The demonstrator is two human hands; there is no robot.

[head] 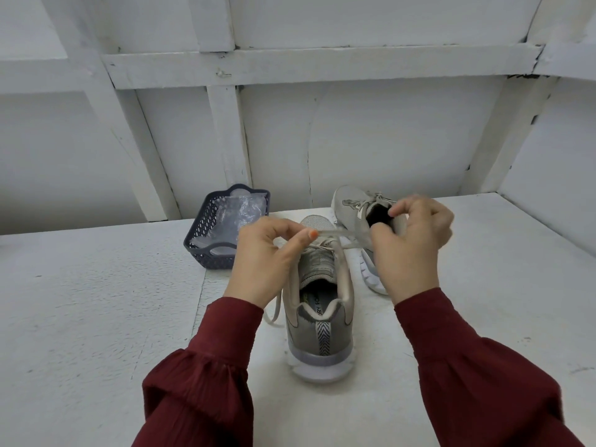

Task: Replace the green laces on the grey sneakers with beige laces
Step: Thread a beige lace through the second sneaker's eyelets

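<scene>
A grey sneaker [322,321] stands on the white table [96,317] with its heel toward me, threaded with a beige lace [335,233]. My left hand [264,259] pinches one stretch of that lace above the tongue. My right hand [412,243] has its fingers curled around the other stretch, just right of the shoe. A loose lace end hangs down the shoe's left side. The second grey sneaker [358,208] lies behind on the right, wearing a tied beige lace and partly hidden by my right hand. No green lace is visible.
A dark blue plastic basket [206,240] holding clear plastic wrap sits at the back left of the sneakers. A white wall with wooden framing [225,124] rises right behind the table. Dark red sleeves cover both forearms.
</scene>
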